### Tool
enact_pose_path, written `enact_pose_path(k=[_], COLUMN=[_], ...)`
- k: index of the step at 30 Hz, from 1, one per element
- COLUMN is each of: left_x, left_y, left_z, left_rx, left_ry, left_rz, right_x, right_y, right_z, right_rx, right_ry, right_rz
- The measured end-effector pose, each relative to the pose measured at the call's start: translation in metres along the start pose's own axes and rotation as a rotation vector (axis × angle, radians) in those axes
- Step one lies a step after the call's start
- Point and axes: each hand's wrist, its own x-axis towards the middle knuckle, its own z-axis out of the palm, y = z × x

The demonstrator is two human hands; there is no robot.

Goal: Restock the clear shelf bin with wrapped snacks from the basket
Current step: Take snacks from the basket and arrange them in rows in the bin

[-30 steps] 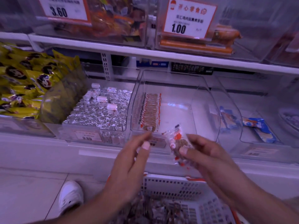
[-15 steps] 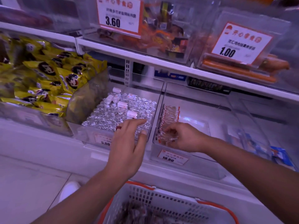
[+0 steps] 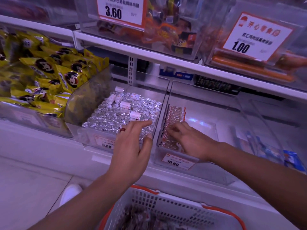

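Right hand (image 3: 191,140) in bin (image 3: 216,123) pressing on snack row (image 3: 172,120), grasp unclear; left hand (image 3: 132,146) released beside bin. Row may topple if nudged.

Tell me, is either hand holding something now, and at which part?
The left hand holds nothing; its fingers are spread above the foil sweets. The right hand touches the wrapped snacks in the clear bin; any grip cannot be told.
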Motion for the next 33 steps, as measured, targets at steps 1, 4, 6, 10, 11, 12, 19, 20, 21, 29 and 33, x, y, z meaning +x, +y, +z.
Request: enact_pose_path(k=[1,4,6,10,11,12,19,20,21,29,33], left_x=[0.000,-0.001,-0.002,-0.002,-0.002,-0.003,-0.003,-0.003,-0.003,-0.003,-0.003], left_y=[-0.001,-0.001,0.001,0.002,0.002,0.001,0.002,0.001,0.001,0.000,0.001], left_z=[0.001,0.001,0.002,0.003,0.003,0.004,0.004,0.004,0.004,0.005,0.005], left_rx=[0.005,0.029,0.044,0.054,0.057,0.062,0.088,0.088,0.087,0.117,0.131], left_ry=[-0.002,0.002,0.007,0.009,0.009,0.011,0.005,0.005,0.004,0.000,-0.006], left_rz=[-0.001,-0.006,0.002,0.017,0.018,0.021,0.025,0.025,0.025,0.037,0.041], right_x=[-0.001,-0.003,0.000,0.010,0.012,0.013,0.008,0.007,0.006,0.014,0.018], right_y=[0.001,0.001,0.002,0.002,0.002,0.002,0.012,0.013,0.014,0.005,0.003], right_z=[0.002,0.009,0.010,0.010,0.010,0.011,0.031,0.032,0.033,0.028,0.028], right_rx=[-0.014,-0.024,-0.052,-0.154,-0.170,-0.183,-0.129,-0.094,-0.061,-0.174,-0.224], right_ry=[-0.010,-0.065,-0.057,0.033,0.044,0.049,-0.087,-0.108,-0.128,-0.127,-0.088], right_rz=[-0.001,0.012,-0.002,-0.078,-0.091,-0.099,-0.038,0.002,0.047,-0.030,-0.077])
